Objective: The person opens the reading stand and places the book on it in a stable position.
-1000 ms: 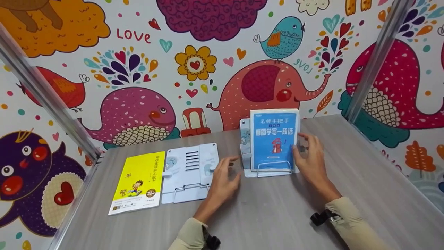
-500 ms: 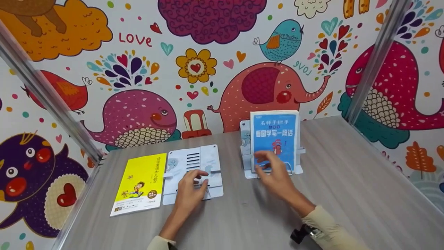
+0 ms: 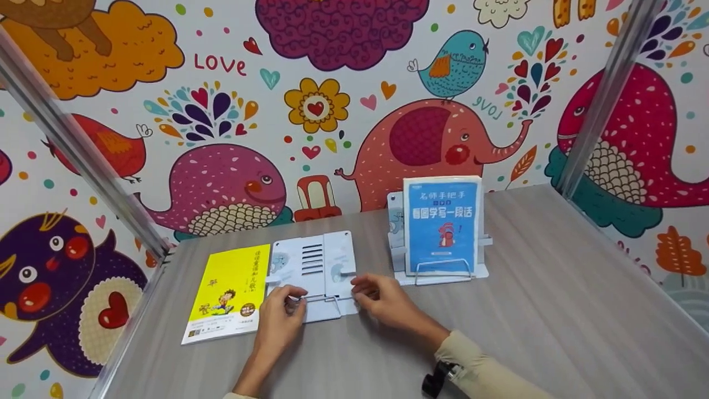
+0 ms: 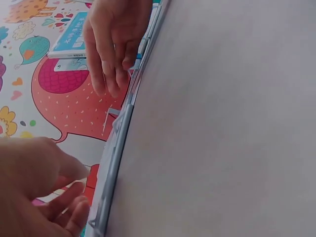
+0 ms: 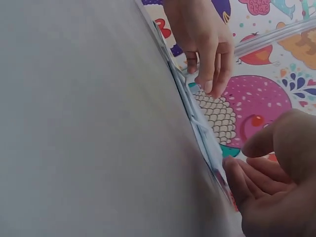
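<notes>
A folded white book stand (image 3: 313,266) with slots and a wire page holder (image 3: 324,310) lies flat on the table. My left hand (image 3: 277,316) hovers at its lower left corner, fingers loosely bent and holding nothing. By its lower right edge is my right hand (image 3: 388,302), also relaxed, with a gap between thumb and fingers. In the left wrist view the stand's edge (image 4: 116,158) runs between the two hands. Whether any fingertip touches it, I cannot tell. Behind my right hand a blue book (image 3: 442,227) leans upright on a second, raised stand (image 3: 396,244).
A yellow book (image 3: 230,288) lies flat against the left side of the folded stand. Grey wood-look table (image 3: 554,305) extends to the right and front. A printed wall (image 3: 354,66) closes off the back, with metal posts (image 3: 604,105) at the corners.
My right hand has left the blue book's right edge and moved left to the folded stand. My left hand has shifted left and down from the stand's right side to its lower left corner.
</notes>
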Motion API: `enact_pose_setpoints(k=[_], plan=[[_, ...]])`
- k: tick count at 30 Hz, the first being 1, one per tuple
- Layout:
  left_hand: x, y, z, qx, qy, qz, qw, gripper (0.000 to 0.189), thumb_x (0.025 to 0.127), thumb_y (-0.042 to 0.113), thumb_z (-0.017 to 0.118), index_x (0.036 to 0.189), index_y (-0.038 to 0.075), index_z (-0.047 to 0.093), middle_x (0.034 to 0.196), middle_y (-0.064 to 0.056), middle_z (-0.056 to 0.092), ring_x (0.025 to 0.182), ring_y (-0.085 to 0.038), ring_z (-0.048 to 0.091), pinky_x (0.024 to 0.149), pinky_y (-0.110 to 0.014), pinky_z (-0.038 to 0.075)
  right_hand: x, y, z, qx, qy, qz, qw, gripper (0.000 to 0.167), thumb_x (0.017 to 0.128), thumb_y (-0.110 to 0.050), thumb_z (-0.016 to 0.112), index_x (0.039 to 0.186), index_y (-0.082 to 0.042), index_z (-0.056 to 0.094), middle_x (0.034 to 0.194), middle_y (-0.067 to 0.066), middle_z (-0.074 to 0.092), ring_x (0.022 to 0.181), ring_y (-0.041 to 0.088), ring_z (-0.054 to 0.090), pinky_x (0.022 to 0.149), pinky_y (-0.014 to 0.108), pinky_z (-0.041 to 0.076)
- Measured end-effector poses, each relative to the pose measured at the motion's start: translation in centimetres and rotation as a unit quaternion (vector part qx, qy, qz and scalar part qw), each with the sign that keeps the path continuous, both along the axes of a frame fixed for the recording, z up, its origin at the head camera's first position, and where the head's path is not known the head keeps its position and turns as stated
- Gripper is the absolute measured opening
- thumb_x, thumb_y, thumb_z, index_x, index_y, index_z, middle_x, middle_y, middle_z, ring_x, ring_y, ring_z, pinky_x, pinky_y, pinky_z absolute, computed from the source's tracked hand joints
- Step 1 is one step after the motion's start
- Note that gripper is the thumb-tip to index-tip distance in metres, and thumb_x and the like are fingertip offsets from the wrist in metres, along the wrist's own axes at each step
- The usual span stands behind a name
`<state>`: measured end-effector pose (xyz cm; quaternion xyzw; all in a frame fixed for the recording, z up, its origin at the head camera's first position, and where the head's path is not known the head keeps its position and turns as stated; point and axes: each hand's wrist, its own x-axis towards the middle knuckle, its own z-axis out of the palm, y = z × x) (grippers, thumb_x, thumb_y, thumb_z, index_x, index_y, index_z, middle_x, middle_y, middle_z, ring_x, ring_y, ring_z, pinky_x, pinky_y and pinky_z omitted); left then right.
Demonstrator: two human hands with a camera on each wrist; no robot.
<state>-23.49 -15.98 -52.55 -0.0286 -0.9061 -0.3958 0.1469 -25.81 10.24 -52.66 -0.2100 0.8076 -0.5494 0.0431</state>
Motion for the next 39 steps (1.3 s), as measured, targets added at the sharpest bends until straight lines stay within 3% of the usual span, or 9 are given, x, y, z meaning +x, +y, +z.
enact_pose_setpoints(k=[5,12,17,25,39], plan=[[0.2,0.0,-0.1,-0.005,-0.023,0.001,0.9997,0.016,0.095,0.004,0.080,0.110,0.009,0.078,0.102,-0.006,0.069,0.086,-0.015,0.061,0.077,-0.020,0.054,0.2,-1.3,-0.2,0.000,-0.036,0.024,0.9991,0.027,0.104,-0.007,0.067,0.130,-0.002,0.072,0.116,0.011,0.077,0.099,0.019,0.070,0.085,0.023,0.058],[0.2,-0.6,0.5,-0.034,-0.024,0.018,0.9990,0.021,0.090,0.001,0.083,0.109,0.007,0.078,0.108,-0.011,0.066,0.095,-0.022,0.059,0.085,-0.033,0.051,0.2,-1.6,-0.7,0.023,-0.028,0.054,0.9979,0.028,0.102,-0.007,0.069,0.130,-0.007,0.074,0.116,0.007,0.077,0.101,0.014,0.068,0.090,0.022,0.056],[0.2,-1.8,1.4,-0.044,-0.082,0.016,0.9955,0.027,0.088,0.007,0.088,0.111,0.003,0.076,0.100,-0.010,0.067,0.089,-0.021,0.057,0.078,-0.029,0.047,0.2,-1.4,-0.7,0.022,-0.024,0.071,0.9970,0.030,0.101,-0.006,0.069,0.131,-0.006,0.074,0.116,0.007,0.078,0.101,0.014,0.068,0.088,0.022,0.055],[0.0,-3.5,2.8,-0.042,-0.171,-0.021,0.9841,0.044,0.078,0.012,0.098,0.115,0.008,0.074,0.095,-0.006,0.071,0.084,-0.019,0.062,0.079,-0.030,0.054,0.2,-1.4,-0.7,0.021,-0.025,0.070,0.9970,0.033,0.099,-0.006,0.070,0.133,-0.006,0.073,0.117,0.009,0.077,0.101,0.014,0.068,0.088,0.021,0.055],[0.0,-4.1,2.3,0.001,-0.172,-0.026,0.9847,0.058,0.073,0.012,0.101,0.121,0.005,0.069,0.086,-0.004,0.070,0.076,-0.017,0.064,0.071,-0.023,0.051,0.1,-1.6,-0.6,0.029,-0.011,0.079,0.9964,0.040,0.098,-0.004,0.070,0.137,0.003,0.071,0.111,0.011,0.077,0.093,0.009,0.064,0.082,0.019,0.053]])
